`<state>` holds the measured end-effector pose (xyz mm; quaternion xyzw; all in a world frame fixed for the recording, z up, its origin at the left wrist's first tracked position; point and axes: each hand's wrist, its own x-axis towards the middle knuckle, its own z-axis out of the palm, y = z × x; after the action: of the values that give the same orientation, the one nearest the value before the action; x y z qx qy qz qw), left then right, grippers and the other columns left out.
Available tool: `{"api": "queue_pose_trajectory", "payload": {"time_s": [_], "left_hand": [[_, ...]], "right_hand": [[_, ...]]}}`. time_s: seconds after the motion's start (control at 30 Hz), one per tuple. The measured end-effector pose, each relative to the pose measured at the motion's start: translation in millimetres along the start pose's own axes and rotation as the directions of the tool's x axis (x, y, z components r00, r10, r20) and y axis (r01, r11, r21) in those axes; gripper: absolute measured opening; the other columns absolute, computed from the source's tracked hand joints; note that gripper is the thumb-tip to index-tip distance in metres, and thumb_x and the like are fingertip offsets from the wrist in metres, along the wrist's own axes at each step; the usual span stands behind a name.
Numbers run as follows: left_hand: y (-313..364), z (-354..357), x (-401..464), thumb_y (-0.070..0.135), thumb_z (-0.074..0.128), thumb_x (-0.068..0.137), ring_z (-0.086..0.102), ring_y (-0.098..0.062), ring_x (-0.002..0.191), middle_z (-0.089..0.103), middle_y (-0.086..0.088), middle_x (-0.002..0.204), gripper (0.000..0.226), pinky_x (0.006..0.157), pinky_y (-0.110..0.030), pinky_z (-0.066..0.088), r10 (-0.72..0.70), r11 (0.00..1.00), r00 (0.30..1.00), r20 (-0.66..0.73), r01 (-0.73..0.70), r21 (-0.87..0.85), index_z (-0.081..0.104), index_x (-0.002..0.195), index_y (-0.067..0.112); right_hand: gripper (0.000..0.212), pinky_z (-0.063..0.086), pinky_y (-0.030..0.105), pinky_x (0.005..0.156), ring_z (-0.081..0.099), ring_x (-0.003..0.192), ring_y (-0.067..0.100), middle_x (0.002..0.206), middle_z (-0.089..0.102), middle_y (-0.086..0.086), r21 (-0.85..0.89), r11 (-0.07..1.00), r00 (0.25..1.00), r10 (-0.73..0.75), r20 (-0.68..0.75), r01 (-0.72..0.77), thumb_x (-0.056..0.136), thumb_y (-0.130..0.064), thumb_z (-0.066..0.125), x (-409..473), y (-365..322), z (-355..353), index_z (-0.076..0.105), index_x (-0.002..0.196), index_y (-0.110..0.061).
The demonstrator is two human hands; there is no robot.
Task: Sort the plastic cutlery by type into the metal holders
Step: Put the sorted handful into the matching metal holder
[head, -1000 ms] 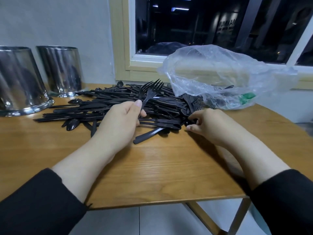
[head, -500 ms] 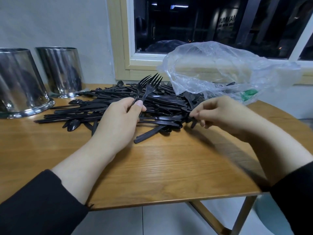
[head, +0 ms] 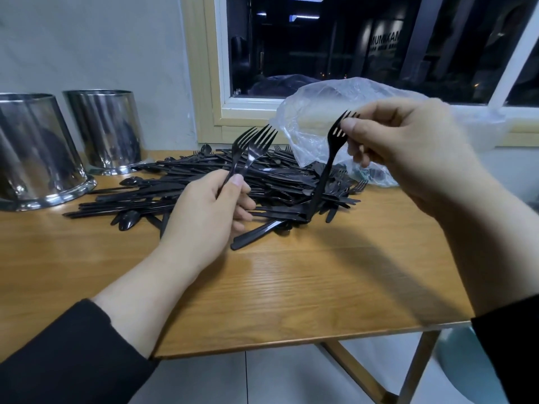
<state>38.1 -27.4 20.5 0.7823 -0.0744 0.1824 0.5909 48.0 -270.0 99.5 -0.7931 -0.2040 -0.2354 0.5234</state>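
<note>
The right hand (head: 408, 153) pinches one black fork (head: 329, 158) by its tines, handle hanging down to the pile; the left hand (head: 204, 217) grips two forks (head: 253, 147) by their handles, tines up. Nearly all the cutlery (head: 189, 188) lies heaped on the wooden table (head: 291, 287), so sorting has barely begun. The two metal holders (head: 105, 129) stand at the left, seemingly bottom-up, their contents hidden. A plastic bag (head: 315, 112) covers the pile's far edge.

Light wooden desk (head: 291, 301) with cutlery and holders

A heap of black plastic cutlery (head: 204, 185) lies mid-far; two shiny metal holders (head: 38, 153) stand far left, and a crumpled clear plastic bag (head: 309, 132) rests far right.
</note>
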Motion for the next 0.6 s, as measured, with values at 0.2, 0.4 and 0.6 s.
{"api": "queue_pose_trajectory", "payload": {"time_s": [0.2,0.4,0.6], "left_hand": [[3.9,-3.5,-5.8,0.025,0.047,0.108,0.075,-0.019,0.071,0.078,-0.001,0.086,0.028,0.071,-0.043,0.063,-0.023,0.995,0.998,0.051,0.028,-0.101,0.07,0.096,0.013],[-4.6,-28.4,2.9,0.034,0.051,0.106,0.033,-0.01,0.043,0.045,0.01,0.055,0.027,0.044,-0.022,0.028,-0.066,0.988,0.998,0.011,0.067,-0.142,0.071,0.103,0.018],[-19.0,-76.0,31.2,0.037,0.055,0.104,0.027,-0.01,0.047,0.042,0.006,0.063,0.027,0.041,-0.022,0.026,-0.165,0.982,0.986,-0.006,0.164,-0.094,0.064,0.087,0.018]], "right_hand": [[0.022,0.049,0.036,0.065,0.059,0.06,0.02,0.07,0.073,0.009,0.026,0.999,0.991,0.023,0.135,-0.027,0.1,-0.018,0.061,2.0,4.6,56.7,0.065,0.087,0.0],[0.018,0.05,0.031,0.06,0.059,0.057,0.018,0.071,0.074,0.01,0.043,0.999,0.976,-0.02,0.218,0.011,0.101,-0.019,0.059,33.0,1.4,109.5,0.062,0.089,-0.006],[0.022,0.044,0.027,0.061,0.059,0.064,0.008,0.072,0.068,-0.004,-0.384,0.902,0.946,-0.073,0.315,0.197,0.098,-0.038,0.061,64.8,36.8,126.2,0.068,0.086,-0.02]]}}
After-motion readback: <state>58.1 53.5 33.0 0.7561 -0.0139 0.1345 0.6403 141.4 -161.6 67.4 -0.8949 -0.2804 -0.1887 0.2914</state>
